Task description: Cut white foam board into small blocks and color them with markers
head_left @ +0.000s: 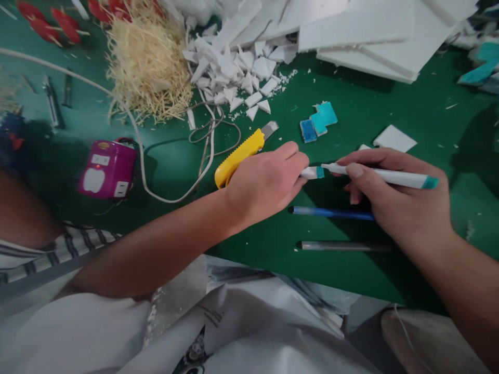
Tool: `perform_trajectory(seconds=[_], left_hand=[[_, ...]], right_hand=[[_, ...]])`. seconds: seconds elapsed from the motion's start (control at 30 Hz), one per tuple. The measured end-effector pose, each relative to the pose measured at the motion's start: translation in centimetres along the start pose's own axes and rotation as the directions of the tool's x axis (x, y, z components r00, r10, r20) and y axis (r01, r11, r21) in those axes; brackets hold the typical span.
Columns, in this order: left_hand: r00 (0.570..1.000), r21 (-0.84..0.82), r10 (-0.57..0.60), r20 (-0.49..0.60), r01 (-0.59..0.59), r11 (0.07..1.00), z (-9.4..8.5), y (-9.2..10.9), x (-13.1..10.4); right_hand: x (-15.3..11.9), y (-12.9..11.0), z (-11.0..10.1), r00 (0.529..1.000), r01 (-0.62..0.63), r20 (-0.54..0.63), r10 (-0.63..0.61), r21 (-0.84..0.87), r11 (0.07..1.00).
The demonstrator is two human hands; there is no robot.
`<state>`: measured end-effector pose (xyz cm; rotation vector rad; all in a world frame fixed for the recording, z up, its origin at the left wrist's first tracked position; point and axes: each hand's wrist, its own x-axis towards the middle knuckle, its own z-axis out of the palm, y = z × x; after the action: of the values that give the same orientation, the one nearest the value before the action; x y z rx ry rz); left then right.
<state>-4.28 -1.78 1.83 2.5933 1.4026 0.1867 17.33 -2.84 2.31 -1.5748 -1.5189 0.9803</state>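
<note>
My left hand (268,174) pinches a small white foam piece (311,173) whose right end is coloured teal. In my right hand (409,192) is a white marker (397,177) with a teal back end. Its tip points left at the teal end of the foam piece, touching it or very close. A yellow utility knife (239,157) with its blade out lies against the far side of my left hand. Beyond the hands lie a dark blue foam piece (307,131) and light blue foam pieces (325,114). A blue pen (331,212) and a grey pen (343,245) rest nearer me.
White foam scraps (249,72) are heaped beyond my left hand, beside a pile of thin wooden sticks (150,62). Large white foam sheets (362,31) lie at the back. A magenta power adapter (107,169) and a white cable (140,176) occupy the left.
</note>
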Motion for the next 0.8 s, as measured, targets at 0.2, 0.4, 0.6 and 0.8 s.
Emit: perform_trajectory(seconds=[0.2,0.4,0.6,0.8], left_hand=[[1.000,0.001,0.002,0.006,-0.002,1.000,-0.01,0.12,0.04],[1.000,0.006,-0.002,0.016,0.002,1.000,-0.13,0.03,0.05],[1.000,0.014,-0.001,0.018,0.001,1.000,-0.05,0.09,0.09],[0.999,0.023,-0.017,0.048,0.016,1.000,-0.30,0.20,0.17]], right_hand=[[-0.06,-0.04,-0.19,1.000,0.013,0.024,-0.013,-0.005,1.000],[-0.03,0.07,-0.10,1.000,0.007,0.008,-0.007,-0.005,1.000],[-0.14,-0.09,-0.22,0.999,0.005,-0.033,-0.006,-0.040,0.999],[-0.14,-0.31,-0.26,0.999,-0.009,-0.042,0.006,-0.055,0.998]])
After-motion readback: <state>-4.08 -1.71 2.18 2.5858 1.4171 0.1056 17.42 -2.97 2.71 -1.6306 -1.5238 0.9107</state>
